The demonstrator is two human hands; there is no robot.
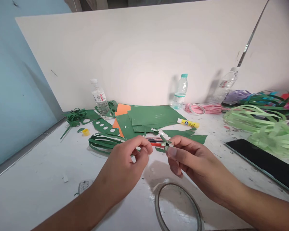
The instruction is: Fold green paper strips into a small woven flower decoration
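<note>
My right hand (pixel 188 155) pinches a small folded piece of green paper (pixel 165 144) with whitish bits on it, between thumb and index finger. Just to its left, my left hand (pixel 127 160) is closed, thumb and index fingertip drawn together; whatever may be between them is too small to make out. Behind the fingertips lies a red and black tool (pixel 156 143), partly hidden. A roll of narrow double-sided tape (pixel 159 205) lies flat below my hands. Looped green paper strips (pixel 101 142) rest beyond my left hand.
Green paper sheets (pixel 154 115), orange paper (pixel 123 109) and a yellow glue stick (pixel 189 123) lie farther back. Bottles (pixel 100 98) (pixel 180 93) stand by the white board. At right are a phone (pixel 262 163), light green strips (pixel 255 118) and pink strips (pixel 212 109).
</note>
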